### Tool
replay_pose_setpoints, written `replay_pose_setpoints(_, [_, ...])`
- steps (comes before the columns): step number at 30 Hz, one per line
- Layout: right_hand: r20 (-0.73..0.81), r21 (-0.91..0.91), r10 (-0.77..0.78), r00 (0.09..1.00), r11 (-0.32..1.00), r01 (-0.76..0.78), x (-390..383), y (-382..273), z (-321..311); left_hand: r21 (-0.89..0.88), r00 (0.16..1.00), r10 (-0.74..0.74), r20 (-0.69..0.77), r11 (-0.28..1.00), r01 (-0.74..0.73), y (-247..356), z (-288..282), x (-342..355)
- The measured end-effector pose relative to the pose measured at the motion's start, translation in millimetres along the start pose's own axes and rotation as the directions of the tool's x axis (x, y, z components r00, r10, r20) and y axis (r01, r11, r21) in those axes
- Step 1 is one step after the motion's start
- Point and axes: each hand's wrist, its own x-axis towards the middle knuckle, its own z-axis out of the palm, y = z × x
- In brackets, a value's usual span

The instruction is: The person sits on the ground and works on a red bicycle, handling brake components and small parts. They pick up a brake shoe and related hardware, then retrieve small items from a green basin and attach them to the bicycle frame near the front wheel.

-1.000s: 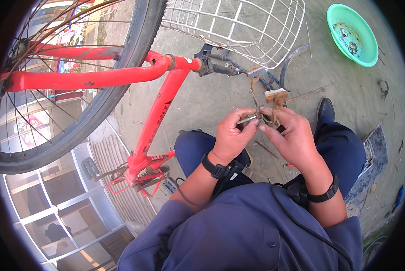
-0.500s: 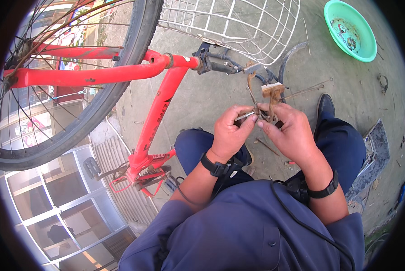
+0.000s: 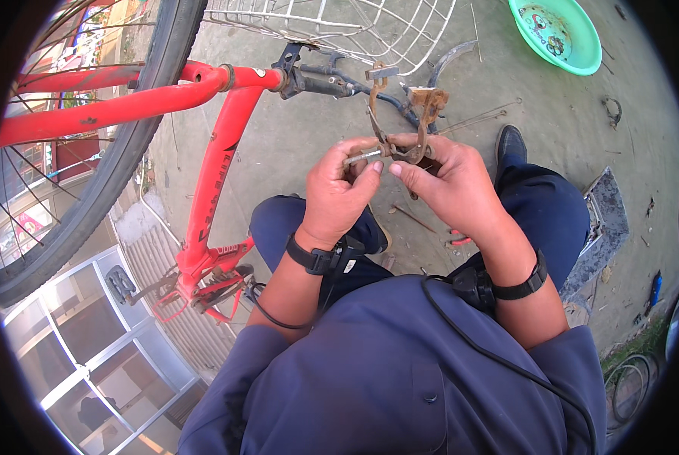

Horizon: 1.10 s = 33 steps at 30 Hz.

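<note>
In front of my lap, both hands hold a rusty bicycle brake caliper [image 3: 431, 104], its two arms rising above my fingers. My left hand [image 3: 330, 196] is closed, pinching a silvery bolt [image 3: 367, 156] at the caliper's middle between thumb and fingers. My right hand [image 3: 459, 187] is closed round the lower part of the right caliper arm, thumb in front. A brake pad holder [image 3: 382, 73] tops the left arm. My fingers partly hide the joint where the arms meet.
A red bicycle frame [image 3: 220, 155] with a large wheel [image 3: 174, 57] stands at left, a white wire basket [image 3: 332, 32] beyond it. A green basin [image 3: 586, 67] sits far right. On the ground lie a metal tray [image 3: 611, 220], a blue-handled tool [image 3: 655, 290] and thin rods [image 3: 480, 120].
The view has shifted, so the surroundings sit further left and higher. The caliper now shows more fully above my fingers, with its arms more upright. Both hands still grip it.
</note>
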Motion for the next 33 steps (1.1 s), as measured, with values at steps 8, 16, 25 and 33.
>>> replay_pose_setpoints(8, [0.031,0.118,0.009,0.999,0.993,-0.013,1.2,3.7,2.6,0.04,0.996,0.088,0.001,0.995,-0.088,0.2,-1.5,1.2])
replay_pose_setpoints(16, [0.041,0.172,0.039,0.998,0.984,-0.045,1.4,1.7,2.9,0.014,0.998,0.068,0.0,0.998,-0.068,-3.5,-3.7,0.6])
replay_pose_setpoints(25, [0.034,0.202,0.049,0.998,0.978,-0.055,3.4,8.1,3.1,0.041,0.999,0.002,0.042,0.999,-0.004,-1.0,-7.4,-1.1])
replay_pose_setpoints(33, [0.09,0.369,0.055,0.994,0.925,-0.085,4.7,10.2,0.9,-0.061,0.995,0.105,0.005,0.993,-0.104,-4.2,-1.5,1.3])
